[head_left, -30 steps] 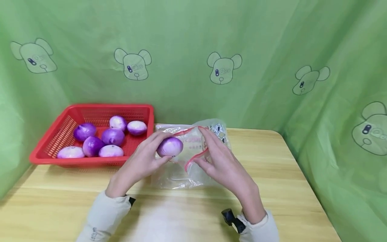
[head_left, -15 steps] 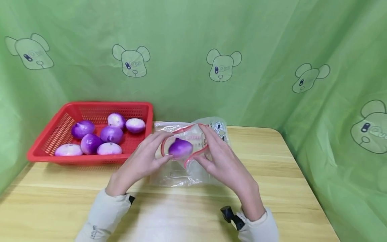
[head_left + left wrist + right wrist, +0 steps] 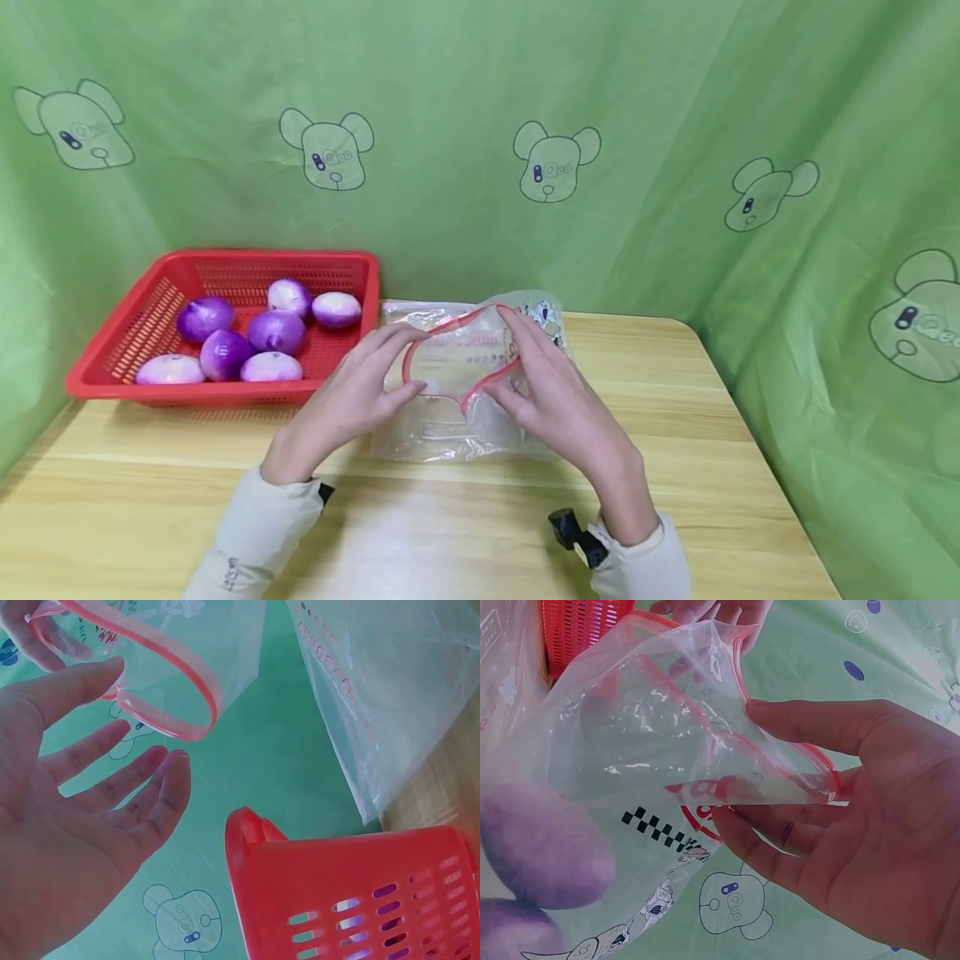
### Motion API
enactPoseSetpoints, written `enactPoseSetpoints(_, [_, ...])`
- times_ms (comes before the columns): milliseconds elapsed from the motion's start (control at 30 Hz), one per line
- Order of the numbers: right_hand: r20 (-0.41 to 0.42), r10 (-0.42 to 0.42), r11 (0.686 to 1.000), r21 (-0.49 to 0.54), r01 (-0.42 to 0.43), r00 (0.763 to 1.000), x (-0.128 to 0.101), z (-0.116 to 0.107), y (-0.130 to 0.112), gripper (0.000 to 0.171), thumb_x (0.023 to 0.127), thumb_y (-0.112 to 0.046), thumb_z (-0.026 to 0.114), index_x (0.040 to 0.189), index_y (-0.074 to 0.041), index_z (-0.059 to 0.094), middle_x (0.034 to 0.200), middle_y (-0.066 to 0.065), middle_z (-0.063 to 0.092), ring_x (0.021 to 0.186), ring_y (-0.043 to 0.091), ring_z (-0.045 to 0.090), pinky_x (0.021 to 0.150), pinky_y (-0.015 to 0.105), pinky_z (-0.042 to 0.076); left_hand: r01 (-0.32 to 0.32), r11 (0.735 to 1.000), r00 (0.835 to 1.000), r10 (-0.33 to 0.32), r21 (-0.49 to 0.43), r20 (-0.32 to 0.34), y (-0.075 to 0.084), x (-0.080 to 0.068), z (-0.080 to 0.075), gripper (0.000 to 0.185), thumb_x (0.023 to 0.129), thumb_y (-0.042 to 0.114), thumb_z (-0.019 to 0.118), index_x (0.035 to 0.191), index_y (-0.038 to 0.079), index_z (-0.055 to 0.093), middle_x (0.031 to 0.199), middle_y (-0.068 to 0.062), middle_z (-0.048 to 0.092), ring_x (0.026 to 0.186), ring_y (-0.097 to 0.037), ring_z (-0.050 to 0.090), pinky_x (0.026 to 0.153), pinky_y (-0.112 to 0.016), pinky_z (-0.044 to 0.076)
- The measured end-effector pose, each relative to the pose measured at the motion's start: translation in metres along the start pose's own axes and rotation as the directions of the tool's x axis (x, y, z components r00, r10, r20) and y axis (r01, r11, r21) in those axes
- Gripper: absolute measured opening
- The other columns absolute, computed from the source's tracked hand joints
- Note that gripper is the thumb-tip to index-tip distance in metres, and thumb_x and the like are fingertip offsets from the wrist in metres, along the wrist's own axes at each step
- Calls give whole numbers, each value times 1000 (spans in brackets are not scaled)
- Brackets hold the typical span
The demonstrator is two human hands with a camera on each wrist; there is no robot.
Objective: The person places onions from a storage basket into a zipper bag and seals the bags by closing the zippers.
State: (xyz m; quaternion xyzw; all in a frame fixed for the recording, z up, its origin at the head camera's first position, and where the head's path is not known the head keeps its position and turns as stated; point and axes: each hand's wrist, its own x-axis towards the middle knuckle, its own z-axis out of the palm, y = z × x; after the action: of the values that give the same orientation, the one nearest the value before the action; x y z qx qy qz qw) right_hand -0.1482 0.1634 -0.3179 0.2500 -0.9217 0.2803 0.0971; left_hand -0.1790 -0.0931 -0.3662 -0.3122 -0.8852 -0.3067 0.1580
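Observation:
A clear plastic zip bag with a red-edged mouth is held gaping above the table. My right hand holds the right side of its mouth, thumb and fingers on either side of the plastic in the right wrist view. My left hand has loosely bent fingers with nothing between them, near the red rim on the left side. Through the plastic in the right wrist view, two purple onions show low in the bag. A red basket with several purple-and-white onions stands to the left.
Another clear plastic bag lies flat on the wooden table, beneath and beside the held one. A green curtain with printed bear heads hangs behind the table and along its sides.
An onion held by my left hand left its fingers and dropped into the bag, out of sight in the head view. Both hands stayed nearly in place at the bag's mouth.

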Motion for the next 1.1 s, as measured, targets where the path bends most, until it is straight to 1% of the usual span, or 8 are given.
enactPoseSetpoints(100, [3,7,1000,-3,-7,1000,-1,1,0,87,87,-19,78,156,-10,27,157,7,35,145,22,31,116,44,32,-10,1000,1000,10,3,-10,-1,0,-2,50,85,15,78,130,6,59,130,-6,58,124,-24,53,106,-42,43])
enactPoseSetpoints(200, [3,13,1000,-1,-13,1000,-1,1,0,87,87,-18,79,156,-10,27,157,7,35,146,22,31,116,44,32,2,1000,1000,-2,14,-12,-2,0,-4,48,86,15,77,130,6,59,131,-9,58,124,-25,52,106,-43,43])
enactPoseSetpoints(400, [1,21,1000,5,-21,1000,-2,1,2,88,87,-17,79,157,-11,26,158,6,34,146,22,30,116,44,32,94,995,996,-93,45,-13,-9,-3,-11,49,90,16,73,135,5,56,136,-14,55,127,-32,49,108,-50,41])
enactPoseSetpoints(633, [3,14,1000,5,-14,1000,-2,0,2,87,87,-17,78,157,-11,26,158,7,34,146,22,30,116,44,32,202,976,979,-200,78,-30,-32,-9,-23,46,91,14,71,134,3,56,136,-18,53,129,-37,47,109,-54,36])
enactPoseSetpoints(733, [6,18,1000,1,-18,1000,-2,0,2,87,87,-17,78,157,-11,26,158,7,34,146,23,30,116,44,31,254,963,967,-253,86,-16,-43,-13,-30,45,92,14,70,132,1,56,136,-19,53,128,-38,47,109,-55,36])
enactPoseSetpoints(867, [9,21,1000,2,-21,1000,-1,0,1,87,88,-17,78,157,-11,26,158,8,34,145,23,31,116,44,31,334,936,942,-336,112,6,-54,-20,-41,47,93,14,68,134,-4,53,137,-25,51,129,-43,45,108,-60,35])
enactPoseSetpoints(1000, [14,25,1000,10,-25,1000,-1,0,2,87,88,-18,77,157,-11,25,158,8,33,145,23,32,115,45,32,406,901,912,-411,153,-3,-62,-26,-51,46,93,15,67,133,-4,54,137,-28,50,128,-48,43,104,-66,35])
enactPoseSetpoints(1100, [12,31,999,8,-31,999,-2,-1,2,87,87,-18,78,157,-11,26,158,8,33,146,24,31,116,46,31,445,879,893,-450,170,-15,-71,-29,-55,44,93,15,67,130,-4,55,137,-28,49,126,-51,43,103,-66,35])
